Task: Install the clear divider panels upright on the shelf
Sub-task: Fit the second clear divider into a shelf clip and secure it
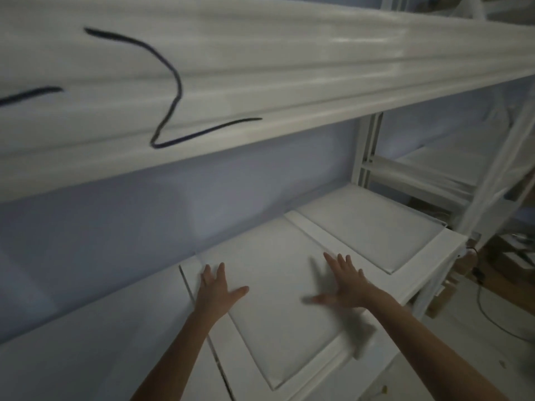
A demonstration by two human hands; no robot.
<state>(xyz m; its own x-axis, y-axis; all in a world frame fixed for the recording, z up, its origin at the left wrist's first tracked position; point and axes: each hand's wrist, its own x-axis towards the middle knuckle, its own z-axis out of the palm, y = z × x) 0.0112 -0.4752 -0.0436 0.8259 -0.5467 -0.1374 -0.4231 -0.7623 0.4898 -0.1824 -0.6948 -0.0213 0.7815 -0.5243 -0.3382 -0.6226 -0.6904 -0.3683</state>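
The left hand (215, 287) lies flat, palm down, fingers spread and thumb angled to the right, on the left part of a pale panel (278, 285) that rests flat on the shelf (428, 256). The right hand (344, 285) is likewise flat and spread, thumb pointing left, on the right part of the same panel; it grips nothing. Both forearms enter from the lower edge of the frame.

The panel lies horizontal, not upright, and its near edge reaches toward the front rail of the shelf. It appears to be one of the divider panels, though the dim, soft view does not confirm whether it is clear. A second panel (370, 224) of similar shape lies flat just beside it on the right, separated by a narrow raised strip.

Behind the shelf stands a bluish wall (173, 215). Above it runs an upper shelf (260, 68) wrapped in pale film (a dark scrawled line (173, 91) crosses its front). To the right stands a white upright post (366, 149), and a dark cable (492, 316) trails across the floor (463, 342).
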